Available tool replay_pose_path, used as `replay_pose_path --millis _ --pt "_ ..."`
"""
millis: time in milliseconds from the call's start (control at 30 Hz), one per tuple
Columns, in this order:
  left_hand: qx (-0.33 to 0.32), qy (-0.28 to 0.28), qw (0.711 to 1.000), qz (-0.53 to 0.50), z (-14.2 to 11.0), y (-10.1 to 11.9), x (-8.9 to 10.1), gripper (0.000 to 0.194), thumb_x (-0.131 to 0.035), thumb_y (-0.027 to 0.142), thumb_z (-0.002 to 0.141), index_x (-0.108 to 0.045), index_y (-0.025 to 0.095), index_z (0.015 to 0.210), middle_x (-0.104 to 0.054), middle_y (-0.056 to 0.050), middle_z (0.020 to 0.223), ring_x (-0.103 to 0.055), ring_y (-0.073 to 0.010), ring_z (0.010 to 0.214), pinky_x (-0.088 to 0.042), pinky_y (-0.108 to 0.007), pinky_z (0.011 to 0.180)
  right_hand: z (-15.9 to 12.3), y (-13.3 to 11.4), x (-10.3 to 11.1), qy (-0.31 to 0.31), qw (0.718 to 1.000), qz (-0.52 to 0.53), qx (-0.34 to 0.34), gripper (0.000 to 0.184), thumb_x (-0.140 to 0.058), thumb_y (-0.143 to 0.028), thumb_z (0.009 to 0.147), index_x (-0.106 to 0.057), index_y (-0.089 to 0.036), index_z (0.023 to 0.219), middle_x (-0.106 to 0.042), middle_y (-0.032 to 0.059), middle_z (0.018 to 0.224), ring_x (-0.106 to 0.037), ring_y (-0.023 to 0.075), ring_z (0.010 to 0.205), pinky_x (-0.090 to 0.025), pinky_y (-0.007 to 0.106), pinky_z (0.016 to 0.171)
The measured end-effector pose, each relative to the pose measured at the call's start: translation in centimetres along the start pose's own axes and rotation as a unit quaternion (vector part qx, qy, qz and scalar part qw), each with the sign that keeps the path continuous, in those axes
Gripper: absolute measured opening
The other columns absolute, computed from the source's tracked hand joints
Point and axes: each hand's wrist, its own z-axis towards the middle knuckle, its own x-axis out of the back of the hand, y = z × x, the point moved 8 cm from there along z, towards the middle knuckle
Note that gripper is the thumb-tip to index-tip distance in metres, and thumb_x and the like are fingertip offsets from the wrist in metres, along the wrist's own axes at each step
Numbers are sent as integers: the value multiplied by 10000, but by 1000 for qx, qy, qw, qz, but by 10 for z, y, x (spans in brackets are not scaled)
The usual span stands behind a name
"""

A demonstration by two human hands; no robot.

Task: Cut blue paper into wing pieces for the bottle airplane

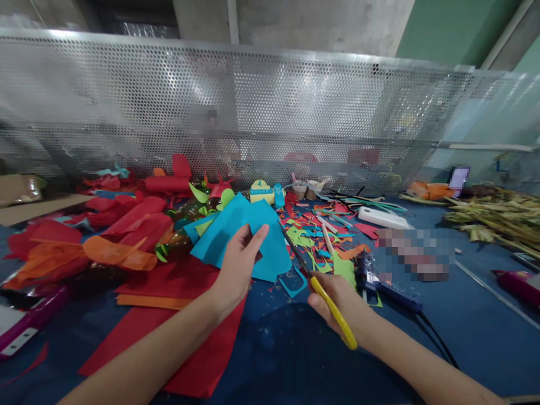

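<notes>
At the far left, crumpled red and orange felt-like shapes [120, 253] are heaped on the dark blue tabletop [270, 360], with a purple-and-white object [36, 320] below them at the frame edge. Next comes a large flat red sheet [181, 349], an orange strip [154, 302] lying crosswise on it; its near corner points toward the person.

The left hand [241, 261] reaches up over the red sheet, thumb and fingers together, pinching the bright blue felt-like sheet [236, 225] near its middle. The blue sheet fans out beyond and to both sides of this grip, broad and slanted, its long axis running roughly left to right, its peaked upper edge away from the person. Its lower right edge borders bare tabletop, with a thin curved blue offcut [293, 283] just beside it.

The yellow-handled scissors [310, 275] slant along the blue sheet's right side, dark blades pointing away and leftward. The right hand [340, 298] is closed around the handle; blade opening is unclear. Open tabletop lies between the forearms, while small multicoloured scraps [310, 233] crowd the space beyond the blades. Further right are a dark blue glue gun [399, 296] and pale dried husks [500, 216].
</notes>
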Motion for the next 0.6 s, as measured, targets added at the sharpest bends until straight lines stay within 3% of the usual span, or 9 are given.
replay_pose_path --millis 133,200,333,600 --pt "-2 -6 1000 24 4 -3 2 412 -760 394 647 -513 222 928 -547 71 679 -526 -98 590 -443 -194 532 -1 -5 -1 -21 1000 17 6 658 -155 -835 747 -368 -217 673 -437 -8 520 -397 120 426 -271 260 439" --pt "-18 -22 999 43 3 -2 -1 429 -750 395 665 -515 220 978 -553 64 643 -543 -118 577 -457 -217 533 -1 -10 0 -28 999 20 21 665 -149 -830 753 -389 -213 689 -478 13 551 -434 137 462 -309 273 472" --pt "-59 -73 994 57 -1 4 -12 319 -724 384 707 -543 225 917 -468 90 517 -474 -106 460 -424 -217 471 0 -21 3 -41 998 9 50 688 -106 -814 767 -420 -206 696 -522 56 629 -452 155 514 -325 289 502" --pt "-89 -50 990 92 -5 8 -10 300 -720 374 705 -477 221 790 -432 97 514 -411 -88 445 -341 -203 423 -1 -22 5 -36 998 22 45 725 -98 -838 739 -436 -197 735 -540 64 638 -471 160 518 -337 292 504"
